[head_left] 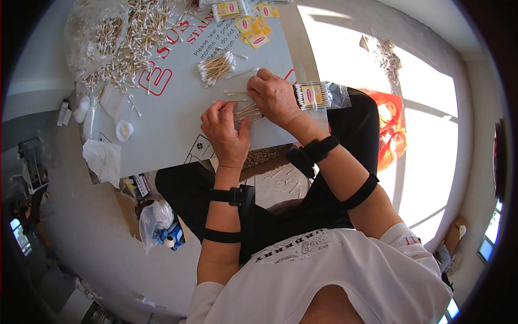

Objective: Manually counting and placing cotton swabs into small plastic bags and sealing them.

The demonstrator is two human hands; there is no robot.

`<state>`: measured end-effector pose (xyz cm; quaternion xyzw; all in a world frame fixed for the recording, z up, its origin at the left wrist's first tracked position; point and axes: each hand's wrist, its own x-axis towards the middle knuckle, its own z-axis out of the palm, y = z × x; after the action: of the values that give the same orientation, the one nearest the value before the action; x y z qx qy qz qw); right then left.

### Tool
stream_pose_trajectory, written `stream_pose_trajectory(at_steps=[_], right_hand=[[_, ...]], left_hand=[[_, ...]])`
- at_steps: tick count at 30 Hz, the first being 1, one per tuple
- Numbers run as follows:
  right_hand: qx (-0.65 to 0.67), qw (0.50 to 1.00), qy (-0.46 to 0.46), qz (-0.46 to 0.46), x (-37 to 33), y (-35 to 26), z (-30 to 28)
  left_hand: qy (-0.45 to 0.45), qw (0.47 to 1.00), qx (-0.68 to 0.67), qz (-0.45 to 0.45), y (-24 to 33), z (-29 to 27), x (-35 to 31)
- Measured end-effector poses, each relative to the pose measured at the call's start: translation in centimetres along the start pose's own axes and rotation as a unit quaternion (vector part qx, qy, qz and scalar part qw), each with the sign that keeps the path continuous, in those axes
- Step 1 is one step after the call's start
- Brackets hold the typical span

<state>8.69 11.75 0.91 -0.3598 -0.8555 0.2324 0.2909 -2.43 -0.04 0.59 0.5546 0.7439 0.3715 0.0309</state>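
My left hand (225,132) rests at the table's near edge, fingers curled, with several loose cotton swabs (249,110) between its thumb and fingers. Just right of it, my right hand (274,98) is closed, with the stick of a cotton swab (235,93) reaching its fingertips. Beyond both hands lies a small heap of cotton swabs (217,67), with single swabs beside it. A clear bag of cotton swabs with a yellow label (313,96) lies by my right wrist, its open-looking plastic end past the table edge. My fingertips are partly hidden.
A large pile of cotton swabs (137,38) and a crumpled clear bag (97,40) cover the table's far left. Yellow cards (253,31) lie at the back. A small white round container (124,130) and white tissue (102,161) sit left. Red bags (391,129) stand on the floor.
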Motion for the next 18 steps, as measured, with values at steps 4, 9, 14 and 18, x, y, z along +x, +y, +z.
stream_pose_trajectory(at_steps=[4,9,14,18], right_hand=[[0.002,1.000,-0.017,-0.007,0.0,-0.2,-0.2],[0.066,0.991,-0.116,-0.006,0.5,-0.1,-1.2],[0.052,0.997,0.036,0.041,2.8,0.5,-0.3],[-0.004,1.000,-0.007,-0.005,3.0,0.9,0.1]], left_hand=[[0.024,1.000,-0.015,0.002,0.0,0.1,0.1],[0.025,0.999,0.019,0.014,0.2,-0.1,0.0],[-0.012,0.999,0.033,0.009,0.0,0.0,-0.1],[-0.009,1.000,0.018,0.007,-0.1,0.0,0.0]])
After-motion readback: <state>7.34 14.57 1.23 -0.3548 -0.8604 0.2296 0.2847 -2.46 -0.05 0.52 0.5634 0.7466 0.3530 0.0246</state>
